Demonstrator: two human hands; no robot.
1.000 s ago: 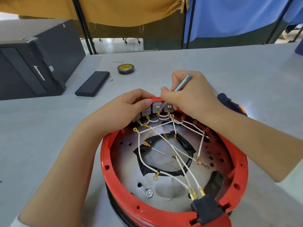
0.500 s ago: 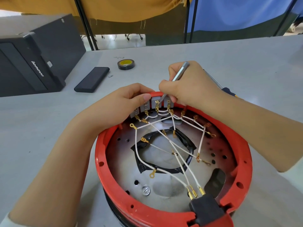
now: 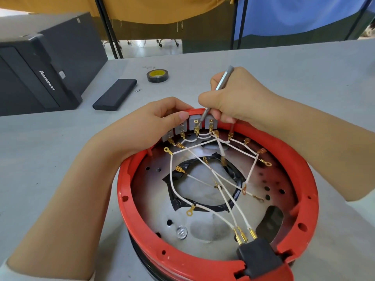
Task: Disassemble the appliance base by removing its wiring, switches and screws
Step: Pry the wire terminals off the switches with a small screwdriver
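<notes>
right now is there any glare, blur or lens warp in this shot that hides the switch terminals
Head view: sharp on the grey switch blocks and brass terminals; soft daylight, a mild bright patch on the shiny metal floor plate; wide-angle bend curves the grey table edge; the right hand itself covers the rightmost switches.

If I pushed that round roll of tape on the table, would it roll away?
Probably not. The tape roll lies flat on the table, so a push would likely slide it. Stood on its edge, it would probably roll. It looks small and hollow, so likely light.
</notes>
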